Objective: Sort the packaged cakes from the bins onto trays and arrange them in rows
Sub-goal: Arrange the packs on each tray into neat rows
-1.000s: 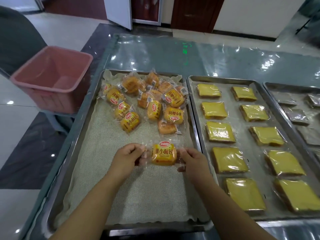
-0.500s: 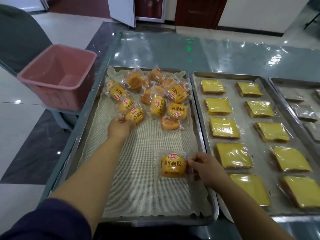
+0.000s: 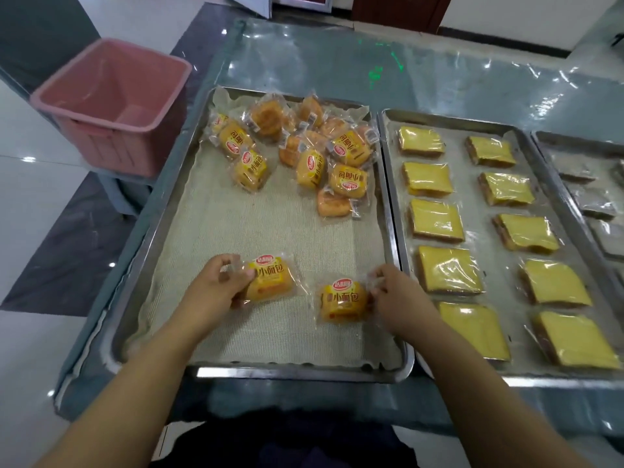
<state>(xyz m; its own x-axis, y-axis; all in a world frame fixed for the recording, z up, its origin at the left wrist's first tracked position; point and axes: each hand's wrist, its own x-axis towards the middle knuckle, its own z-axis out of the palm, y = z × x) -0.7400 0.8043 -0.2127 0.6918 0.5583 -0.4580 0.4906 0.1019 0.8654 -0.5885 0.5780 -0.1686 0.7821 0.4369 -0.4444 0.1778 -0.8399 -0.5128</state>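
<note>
Your left hand (image 3: 216, 288) grips the left end of a yellow bun packet (image 3: 270, 278), fingers curled round it. The packet is tilted, over the near-left part of the lined tray (image 3: 297, 373); can't tell if it's lifted off the liner. Your right hand (image 3: 396, 295) pinches the clear wrapper edge on the right side of a second bun packet (image 3: 342, 300), which lies label-up on the liner, near-right. The two packets are side by side, not touching. Farther up the same tray is a loose pile of bun packets (image 3: 304, 150), overlapping, in the far half. Just right, the second tray (image 3: 557, 382) holds flat yellow cakes (image 3: 435, 219) in two columns. The third tray (image 3: 574, 141) at the right edge holds greyish packets (image 3: 594, 201), cut off. The pink bin (image 3: 111, 106) stands far-left, beside the table (image 3: 337, 59).
</note>
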